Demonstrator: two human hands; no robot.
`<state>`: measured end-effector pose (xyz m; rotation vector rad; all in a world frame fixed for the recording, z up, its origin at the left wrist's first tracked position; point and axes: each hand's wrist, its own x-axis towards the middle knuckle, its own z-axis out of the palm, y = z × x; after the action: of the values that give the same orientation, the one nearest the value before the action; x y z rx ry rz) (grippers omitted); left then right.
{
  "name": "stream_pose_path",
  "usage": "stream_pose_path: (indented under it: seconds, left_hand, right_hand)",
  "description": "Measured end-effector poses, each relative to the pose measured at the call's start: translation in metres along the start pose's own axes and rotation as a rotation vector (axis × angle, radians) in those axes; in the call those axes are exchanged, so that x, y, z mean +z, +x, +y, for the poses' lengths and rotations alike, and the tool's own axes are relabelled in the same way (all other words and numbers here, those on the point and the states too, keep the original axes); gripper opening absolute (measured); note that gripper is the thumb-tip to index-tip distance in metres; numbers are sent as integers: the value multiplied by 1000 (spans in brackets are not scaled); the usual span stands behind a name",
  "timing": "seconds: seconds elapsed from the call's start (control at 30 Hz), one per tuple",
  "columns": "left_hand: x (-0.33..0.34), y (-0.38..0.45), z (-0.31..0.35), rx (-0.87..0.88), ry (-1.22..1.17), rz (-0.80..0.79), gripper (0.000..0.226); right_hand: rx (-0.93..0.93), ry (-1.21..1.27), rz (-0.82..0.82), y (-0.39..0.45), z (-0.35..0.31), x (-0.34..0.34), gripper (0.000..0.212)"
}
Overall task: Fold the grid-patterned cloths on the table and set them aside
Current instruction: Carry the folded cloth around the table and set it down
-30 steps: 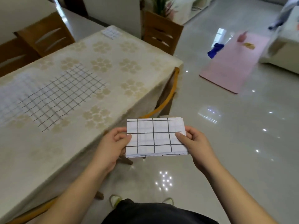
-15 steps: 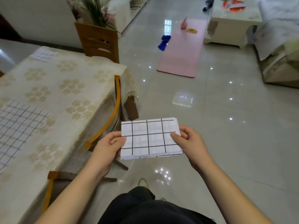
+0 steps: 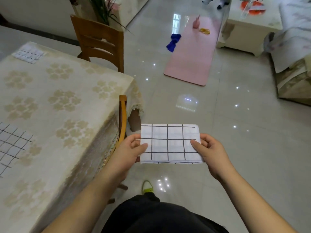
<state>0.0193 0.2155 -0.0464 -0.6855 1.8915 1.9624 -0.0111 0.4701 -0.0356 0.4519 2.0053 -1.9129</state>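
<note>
A folded white cloth with a black grid is held flat in the air over the tiled floor, to the right of the table. My left hand pinches its left edge and my right hand pinches its right edge. An unfolded grid cloth lies spread on the table at the left edge of view. A small folded grid cloth rests on the table's far corner.
A wooden chair stands at the table's far end, and another chair's curved back is tucked against the near side. A pink mat with a blue cloth lies on the floor ahead. A white low table and a sofa are at the right.
The view has swung to the right, away from the table toward the open floor. Both hands still hold the folded cloth by its two ends.
</note>
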Motion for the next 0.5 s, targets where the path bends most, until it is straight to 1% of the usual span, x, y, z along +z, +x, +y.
stream_pose_path:
  seconds: [0.07,0.17,0.2,0.33,0.5]
  left_hand:
    - [-4,18,11,10,-9,-11,32]
    - [-4,44,27,23,-26,-10,55]
    - [-3,53,31,24,-31,-8,57]
    - [11,89,53,65,-34,26,38]
    - [38,145,84,79,-15,50,40]
  right_hand:
    - [-4,-7,3,18,-12,7,13]
    - [-19,-3,17,41,-29,12,15]
    - [-27,-1,18,47,-34,11,16]
    - [-43,3,17,78,-55,3,18]
    - [-79,6,3,144,-76,-18,24]
